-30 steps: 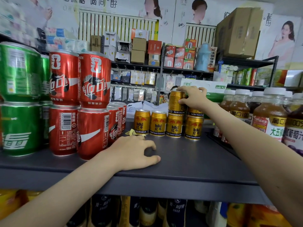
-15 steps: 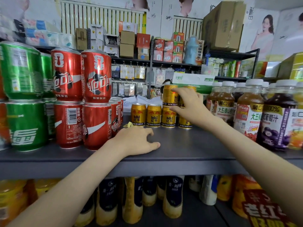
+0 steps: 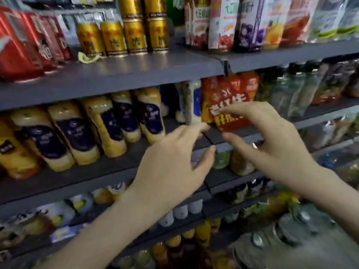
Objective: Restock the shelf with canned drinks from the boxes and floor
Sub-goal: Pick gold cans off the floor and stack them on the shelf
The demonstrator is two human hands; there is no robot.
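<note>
Left hand [image 3: 171, 162] was extended forward, fingers spread and empty, before the second shelf [image 3: 77, 177]. Right hand [image 3: 272, 144], just beside it, formed a wide, empty C of thumb and forefinger in front of the red tag [image 3: 229, 105] hanging from the front edge of the top shelf [image 3: 145, 74]. Gold cans [image 3: 124, 35] stood stacked at that shelf's rear, near its right end. Half a second earlier, the left hand rested on the top shelf and the right touched the cans.
</note>
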